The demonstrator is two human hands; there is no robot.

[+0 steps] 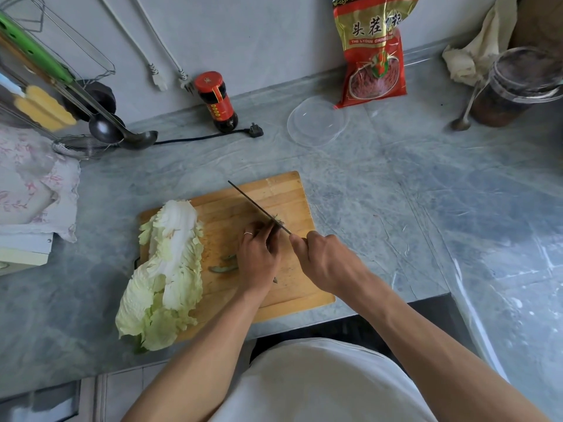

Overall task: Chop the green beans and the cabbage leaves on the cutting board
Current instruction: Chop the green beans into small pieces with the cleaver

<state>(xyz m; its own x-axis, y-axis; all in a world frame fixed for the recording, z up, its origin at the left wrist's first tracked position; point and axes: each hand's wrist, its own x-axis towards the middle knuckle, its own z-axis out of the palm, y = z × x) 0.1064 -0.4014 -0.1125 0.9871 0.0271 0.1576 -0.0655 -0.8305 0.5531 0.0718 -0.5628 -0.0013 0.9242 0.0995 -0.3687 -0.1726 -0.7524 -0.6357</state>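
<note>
Two stages remain: our right hand (323,257) grips the thin steel knife (259,207), our left hand (257,254) pins slender green beans (224,268) on the wooden cutting board (274,193), and pale cabbage leaves (167,269) lie uncut.

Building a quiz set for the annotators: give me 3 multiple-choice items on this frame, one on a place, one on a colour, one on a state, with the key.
1. Where do the cabbage leaves lie?
A. on the left part of the cutting board, hanging over its near edge
B. in the clear lid
C. beside the red bag

2. What colour is the cap of the sauce bottle?
A. green
B. red
C. white

3. What is the right hand doing?
A. resting flat on the counter
B. lifting the spoon
C. gripping the knife

Key:
1 A: the leaves cover the board's left side and stick out past it toward the person.
2 B: the cap against the wall is red.
3 C: its fingers curl round the handle, blade beside the left hand, which holds down the green beans.
</note>
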